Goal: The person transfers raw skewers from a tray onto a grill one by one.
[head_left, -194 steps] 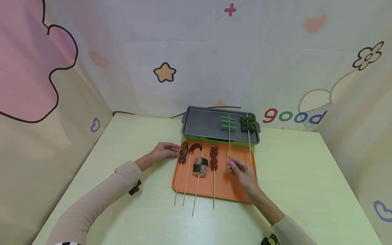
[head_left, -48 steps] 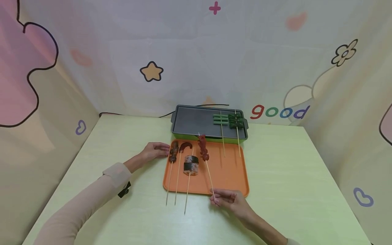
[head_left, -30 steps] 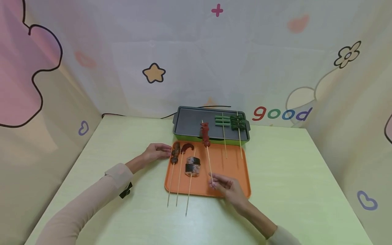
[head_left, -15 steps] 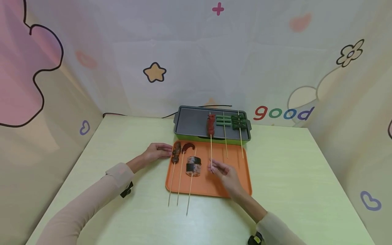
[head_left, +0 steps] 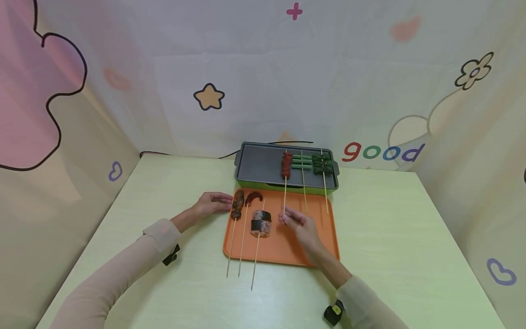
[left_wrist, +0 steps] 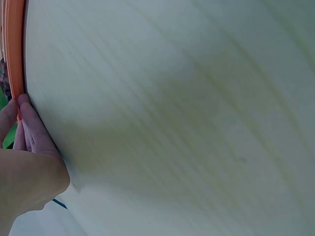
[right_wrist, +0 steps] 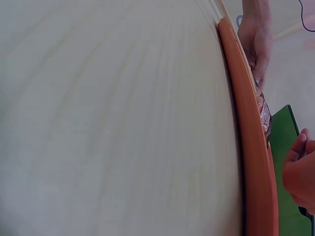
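Note:
My right hand [head_left: 303, 229] pinches the lower stick of a red meat skewer [head_left: 286, 165]. The meat is over the right half of the grey grill plate [head_left: 259, 164], close beside a green bean-like skewer [head_left: 302, 162] and a dark green leafy skewer [head_left: 322, 164]. At the orange tray's [head_left: 304, 253] left edge, my left hand [head_left: 208, 204] holds the rim between thumb and fingers, as the left wrist view shows. On the tray lie a brown mushroom-like skewer [head_left: 237, 205], a curled dark red skewer [head_left: 254, 197] and a black-and-white banded roll skewer [head_left: 260, 224].
The grill's green base [head_left: 263, 185] stands directly behind the tray. Several skewer sticks overhang the grill or the tray's front edge. Pale table [head_left: 382, 237] surrounds both, with a printed curtain [head_left: 263, 91] behind and at the sides. A black cable [head_left: 230, 155] runs behind the grill.
Earlier my right hand let go of the green bean-like skewer on the grill and took the red meat skewer from the tray. It has carried it forward over the grill. My left hand stays put.

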`<state>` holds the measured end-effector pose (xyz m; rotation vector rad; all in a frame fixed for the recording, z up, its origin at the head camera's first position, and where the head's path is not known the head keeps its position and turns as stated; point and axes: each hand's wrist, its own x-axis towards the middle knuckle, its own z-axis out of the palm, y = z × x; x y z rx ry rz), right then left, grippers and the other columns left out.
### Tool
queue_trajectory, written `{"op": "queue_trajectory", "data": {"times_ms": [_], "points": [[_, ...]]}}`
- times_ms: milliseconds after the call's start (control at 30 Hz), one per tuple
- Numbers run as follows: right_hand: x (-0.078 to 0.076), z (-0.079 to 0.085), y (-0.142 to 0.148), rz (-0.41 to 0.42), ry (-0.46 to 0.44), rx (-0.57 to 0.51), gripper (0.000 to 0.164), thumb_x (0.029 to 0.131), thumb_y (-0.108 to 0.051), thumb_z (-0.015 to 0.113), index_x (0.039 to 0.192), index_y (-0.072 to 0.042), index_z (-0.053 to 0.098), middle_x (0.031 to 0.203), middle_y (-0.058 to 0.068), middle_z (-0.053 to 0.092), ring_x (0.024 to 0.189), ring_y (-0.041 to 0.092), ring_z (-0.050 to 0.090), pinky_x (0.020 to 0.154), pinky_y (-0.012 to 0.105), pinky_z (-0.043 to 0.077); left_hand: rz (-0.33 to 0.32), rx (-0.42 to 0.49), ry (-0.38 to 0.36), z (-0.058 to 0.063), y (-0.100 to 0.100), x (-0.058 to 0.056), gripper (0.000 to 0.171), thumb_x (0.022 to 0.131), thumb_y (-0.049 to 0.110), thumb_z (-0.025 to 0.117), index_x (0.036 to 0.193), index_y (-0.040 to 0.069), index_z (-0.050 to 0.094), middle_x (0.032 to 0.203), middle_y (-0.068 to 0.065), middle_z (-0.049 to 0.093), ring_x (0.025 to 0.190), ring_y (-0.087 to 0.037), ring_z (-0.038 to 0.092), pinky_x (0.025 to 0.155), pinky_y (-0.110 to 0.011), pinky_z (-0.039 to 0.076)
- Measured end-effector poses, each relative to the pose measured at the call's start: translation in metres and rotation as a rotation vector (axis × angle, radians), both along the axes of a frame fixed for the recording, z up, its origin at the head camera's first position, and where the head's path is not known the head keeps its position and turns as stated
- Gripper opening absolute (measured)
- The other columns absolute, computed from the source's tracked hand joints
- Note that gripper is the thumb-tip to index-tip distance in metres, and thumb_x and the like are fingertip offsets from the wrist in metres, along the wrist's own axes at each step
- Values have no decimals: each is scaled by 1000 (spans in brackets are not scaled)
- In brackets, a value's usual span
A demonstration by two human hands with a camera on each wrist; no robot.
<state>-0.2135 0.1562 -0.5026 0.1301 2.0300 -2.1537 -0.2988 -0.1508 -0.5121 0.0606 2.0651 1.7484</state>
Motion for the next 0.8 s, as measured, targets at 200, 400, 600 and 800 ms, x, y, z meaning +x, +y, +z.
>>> {"op": "queue_trajectory", "data": {"times_ms": [200,400,600,800], "points": [[-7,1,-2,-28,2,-30,41,105,0,51,146,2,52,138,29,61,101,4,69,100,20,56,0,-5,-1,-1,1,0,42,97,0,66,137,-10,57,115,-10,74,88,-3,71,88,-26,63],[-10,0,-6,-76,20,-84,41,104,1,51,144,5,52,138,32,59,101,6,69,101,21,57,10,-10,-9,-1,1,-1,42,97,0,66,136,-10,59,115,-11,74,88,-3,71,89,-27,63],[-10,1,-8,-95,18,-111,40,106,-1,50,144,6,53,133,26,64,98,4,69,101,25,57,3,-7,0,-1,0,-2,41,96,1,67,136,-10,59,113,-8,75,88,-3,71,88,-27,63],[-4,2,-5,-72,11,-123,39,107,-4,48,144,9,52,119,14,72,96,4,69,100,25,57,11,-2,-10,-1,0,-1,41,96,0,67,135,-9,59,110,-6,75,87,-3,71,86,-26,63]]}}
